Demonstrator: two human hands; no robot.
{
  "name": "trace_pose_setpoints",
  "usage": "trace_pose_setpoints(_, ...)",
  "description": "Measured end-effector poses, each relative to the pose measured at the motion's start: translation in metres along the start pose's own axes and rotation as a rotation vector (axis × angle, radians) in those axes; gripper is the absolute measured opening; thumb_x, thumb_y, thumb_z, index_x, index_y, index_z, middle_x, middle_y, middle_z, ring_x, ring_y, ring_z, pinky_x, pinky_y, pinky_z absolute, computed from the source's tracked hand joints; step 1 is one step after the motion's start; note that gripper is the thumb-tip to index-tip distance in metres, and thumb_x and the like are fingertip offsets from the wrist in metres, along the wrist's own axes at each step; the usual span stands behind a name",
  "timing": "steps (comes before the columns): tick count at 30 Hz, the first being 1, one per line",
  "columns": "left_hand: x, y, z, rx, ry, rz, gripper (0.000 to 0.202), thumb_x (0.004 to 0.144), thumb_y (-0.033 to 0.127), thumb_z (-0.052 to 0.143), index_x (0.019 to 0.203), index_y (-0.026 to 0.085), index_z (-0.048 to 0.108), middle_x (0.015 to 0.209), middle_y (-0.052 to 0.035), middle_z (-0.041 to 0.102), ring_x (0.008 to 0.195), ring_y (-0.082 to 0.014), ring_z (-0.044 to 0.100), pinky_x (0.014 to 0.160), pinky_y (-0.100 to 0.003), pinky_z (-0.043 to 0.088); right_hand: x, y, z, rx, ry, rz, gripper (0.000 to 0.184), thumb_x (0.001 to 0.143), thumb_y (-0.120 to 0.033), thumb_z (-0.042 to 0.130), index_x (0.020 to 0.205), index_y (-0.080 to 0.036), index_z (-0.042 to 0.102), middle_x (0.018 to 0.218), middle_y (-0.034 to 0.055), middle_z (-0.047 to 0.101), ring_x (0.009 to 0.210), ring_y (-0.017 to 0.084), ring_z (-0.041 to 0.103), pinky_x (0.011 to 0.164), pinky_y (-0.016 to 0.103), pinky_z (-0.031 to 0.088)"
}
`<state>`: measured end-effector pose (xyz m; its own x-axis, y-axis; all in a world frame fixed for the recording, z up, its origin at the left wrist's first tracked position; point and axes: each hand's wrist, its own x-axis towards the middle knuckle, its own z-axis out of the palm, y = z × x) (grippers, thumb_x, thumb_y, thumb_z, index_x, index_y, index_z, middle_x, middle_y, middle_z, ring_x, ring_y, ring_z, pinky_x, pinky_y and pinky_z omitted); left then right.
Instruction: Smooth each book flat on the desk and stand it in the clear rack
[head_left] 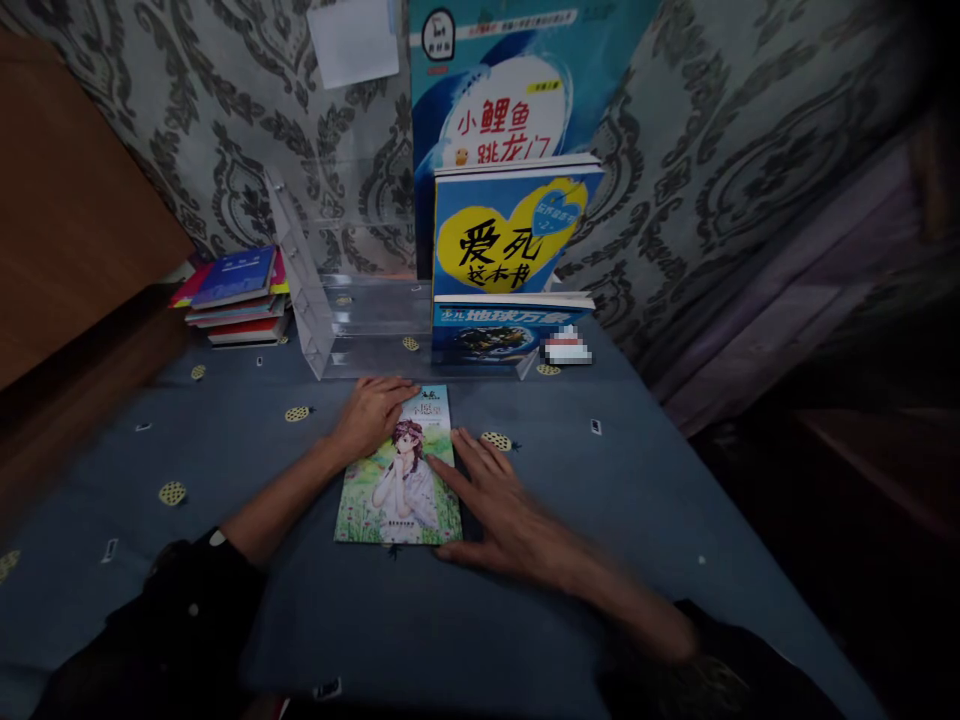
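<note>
A thin book with a girl drawn on a green cover lies flat on the blue cloth in front of me. My left hand rests on its top left corner, fingers curled over the upper edge. My right hand lies flat beside the book's right edge, fingers spread, fingertips touching the cover. Neither hand has lifted the book.
A clear acrylic book stand stands behind the book, holding three blue books on its right side. A stack of several books lies at the back left. A wooden panel is at left; patterned wallpaper behind.
</note>
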<state>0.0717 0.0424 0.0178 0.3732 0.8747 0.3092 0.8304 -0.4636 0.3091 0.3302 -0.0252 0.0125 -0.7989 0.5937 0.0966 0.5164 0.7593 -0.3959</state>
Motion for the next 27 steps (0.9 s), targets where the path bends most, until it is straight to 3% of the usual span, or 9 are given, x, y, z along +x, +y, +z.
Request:
trace_pose_setpoints(4,-0.005,0.007,-0.002,0.054,-0.011,0.011,0.041,0.094,0.014,0.046,0.128,0.023,0.066,0.135,-0.0091,0.066,0.128,-0.0264,0.058,0.109,-0.052,0.039,0.001,-0.002,-0.002,-0.001,-0.024,0.004,0.097,0.084,-0.061,0.068,0.159,-0.019,0.024,0.165,0.023,0.014,0.153,0.042,0.008,0.12,0.065,0.019)
trace_pose_setpoints(9,-0.027,0.025,-0.006,0.11,-0.044,0.068,0.04,0.1,0.021,0.041,0.135,0.023,0.061,0.146,-0.0086,0.057,0.143,-0.027,0.044,0.119,-0.06,0.024,0.003,-0.002,0.0,-0.013,-0.06,0.034,0.103,0.082,-0.064,0.068,0.158,-0.01,0.024,0.164,0.0282,0.013,0.153,0.041,0.007,0.121,0.064,0.017)
trace_pose_setpoints(14,-0.059,0.047,-0.01,0.116,-0.163,0.166,0.045,0.104,0.032,0.038,0.146,0.023,0.049,0.154,-0.0076,0.047,0.148,-0.0236,0.036,0.122,-0.052,0.026,0.003,0.001,0.004,-0.003,-0.019,0.029,0.11,0.081,-0.068,0.066,0.16,-0.009,0.016,0.164,0.0264,0.012,0.154,0.039,0.007,0.121,0.063,0.019)
trace_pose_setpoints(20,-0.096,0.062,-0.013,0.104,-0.192,0.226,0.047,0.105,0.033,0.037,0.151,0.025,0.042,0.159,-0.0066,0.041,0.15,-0.0205,0.031,0.126,-0.048,0.017,0.002,0.004,0.008,-0.011,0.007,0.023,0.109,0.082,-0.068,0.065,0.16,-0.01,0.017,0.164,0.0261,0.015,0.153,0.04,0.011,0.121,0.063,0.021)
trace_pose_setpoints(23,-0.106,0.055,-0.015,0.055,-0.173,0.124,0.049,0.105,0.037,0.038,0.152,0.027,0.04,0.16,-0.0068,0.038,0.152,-0.0234,0.027,0.125,-0.052,0.017,0.002,0.006,0.007,0.004,0.014,0.019,0.109,0.081,-0.072,0.063,0.161,-0.015,0.016,0.165,0.0234,0.017,0.153,0.039,0.013,0.121,0.064,0.021)
trace_pose_setpoints(27,-0.108,0.042,-0.019,-0.114,-0.051,-0.173,0.056,0.102,0.047,0.043,0.153,0.025,0.038,0.166,-0.0113,0.024,0.154,-0.0301,0.019,0.122,-0.055,0.022,0.002,0.004,0.004,0.027,0.003,0.04,0.104,0.083,-0.075,0.059,0.16,-0.015,0.021,0.165,0.0223,0.018,0.153,0.039,0.014,0.121,0.063,0.023)
